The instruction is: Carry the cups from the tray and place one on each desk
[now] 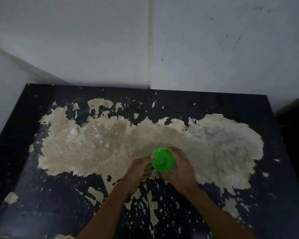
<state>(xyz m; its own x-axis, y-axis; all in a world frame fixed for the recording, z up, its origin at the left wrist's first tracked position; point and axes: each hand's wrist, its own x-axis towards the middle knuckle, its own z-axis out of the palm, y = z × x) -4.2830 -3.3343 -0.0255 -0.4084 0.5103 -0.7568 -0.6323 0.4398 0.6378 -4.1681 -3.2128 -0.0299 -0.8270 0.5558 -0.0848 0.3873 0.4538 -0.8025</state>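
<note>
Bright green plastic cup (pixel 163 160) — above the middle of the black, peeling-topped bench (pixel 41 195). Left hand (pixel 141 169) and right hand (pixel 179 167) — both clamped around the cup's sides.

I see a pale grey wall (pixel 76 40) behind, a vertical seam (pixel 150 45) running down it, small dark marks (pixel 238 39) on its right part, and at the far right edge a second dark surface (pixel 297 114), partly cut off.
</note>
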